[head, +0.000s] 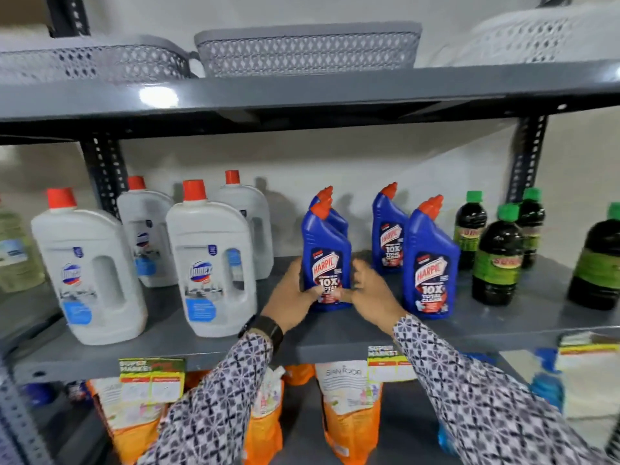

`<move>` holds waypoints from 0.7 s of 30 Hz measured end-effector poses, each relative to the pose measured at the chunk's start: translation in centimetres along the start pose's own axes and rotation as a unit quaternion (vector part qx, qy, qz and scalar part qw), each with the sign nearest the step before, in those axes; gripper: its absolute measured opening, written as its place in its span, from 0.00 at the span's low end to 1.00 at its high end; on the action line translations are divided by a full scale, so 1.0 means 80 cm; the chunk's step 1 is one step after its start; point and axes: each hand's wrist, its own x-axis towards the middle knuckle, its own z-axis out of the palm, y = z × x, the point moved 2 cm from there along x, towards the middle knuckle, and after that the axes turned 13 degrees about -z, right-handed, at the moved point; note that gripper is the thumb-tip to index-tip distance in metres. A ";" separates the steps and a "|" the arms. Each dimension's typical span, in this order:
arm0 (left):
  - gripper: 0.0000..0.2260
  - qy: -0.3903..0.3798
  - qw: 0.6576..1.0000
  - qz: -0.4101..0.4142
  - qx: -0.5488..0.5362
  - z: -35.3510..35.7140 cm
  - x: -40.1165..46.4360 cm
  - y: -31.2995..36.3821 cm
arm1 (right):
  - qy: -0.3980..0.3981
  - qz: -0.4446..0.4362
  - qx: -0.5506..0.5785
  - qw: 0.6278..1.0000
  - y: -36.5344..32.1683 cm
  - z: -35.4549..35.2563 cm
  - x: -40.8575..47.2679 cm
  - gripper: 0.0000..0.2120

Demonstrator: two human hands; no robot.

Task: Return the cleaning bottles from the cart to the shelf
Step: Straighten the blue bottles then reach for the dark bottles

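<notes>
A blue Harpic bottle [325, 250] with a red cap stands upright on the grey shelf [335, 337], near its front. My left hand [291, 297] grips its lower left side and my right hand [372, 290] grips its lower right side. A second blue bottle [337, 219] stands right behind it, mostly hidden. Two more Harpic bottles [431, 260] stand to the right, one behind the other [389, 236]. The cart is out of view.
White Domex jugs [211, 266] with red caps fill the shelf's left part. Dark bottles with green caps [498, 260] stand at the right. Grey baskets [307, 50] sit on the shelf above. Orange refill pouches [352, 414] stand on the shelf below.
</notes>
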 end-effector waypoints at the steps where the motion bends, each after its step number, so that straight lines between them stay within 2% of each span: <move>1: 0.26 -0.002 1.000 0.000 0.000 0.004 0.000 -0.001 | -0.003 -0.004 -0.009 1.000 -0.002 -0.005 -0.005 0.25; 6: 0.29 -0.026 0.999 0.024 -0.003 0.025 -0.023 0.000 | -0.002 -0.015 -0.026 1.000 -0.003 -0.032 -0.047 0.26; 12: 0.28 0.024 0.999 0.036 0.000 0.027 -0.050 -0.013 | 0.003 -0.034 -0.034 0.999 -0.004 -0.035 -0.066 0.29; 21: 0.29 0.043 0.999 0.024 0.019 0.031 -0.054 -0.011 | 0.014 -0.050 -0.035 0.998 -0.006 -0.030 -0.070 0.31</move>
